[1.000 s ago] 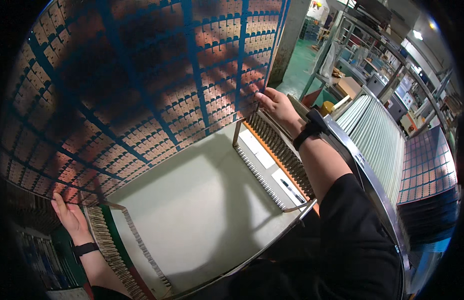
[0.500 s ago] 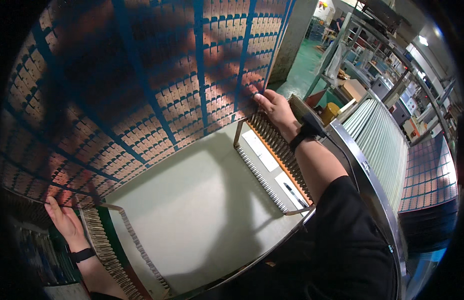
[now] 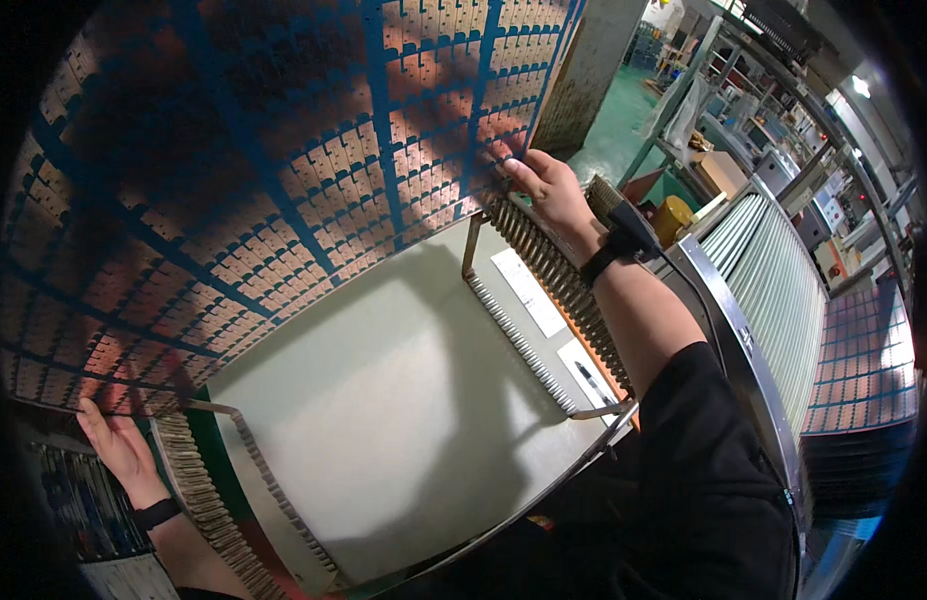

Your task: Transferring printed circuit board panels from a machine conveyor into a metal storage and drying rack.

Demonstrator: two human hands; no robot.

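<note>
A large circuit board panel (image 3: 338, 200), copper-coloured with blue bands and rows of small repeated cut-outs, stands tilted across the upper left. My right hand (image 3: 555, 200) grips its right edge near the lower corner, thumb and fingers closed on the edge. My left hand (image 3: 121, 448) holds the lower left edge, its fingers partly hidden by the panel. Beneath the panel is a slotted rack, with a row of metal coils (image 3: 208, 490) on the left and another row of coils (image 3: 558, 270) on the right. Between them lies a pale flat base (image 3: 383, 400).
White papers (image 3: 528, 290) and a pen (image 3: 588, 380) lie beside the right coil row. Farther right stands a metal-framed rack of pale upright sheets (image 3: 773, 290), with another copper and blue panel (image 3: 863, 360) beyond. A yellow container (image 3: 670, 218) and shelving stand behind.
The view has shifted slightly, so the rack sits a little lower and farther right at its right side. My right hand sits slightly higher relative to the coils; both hands keep hold of the panel.
</note>
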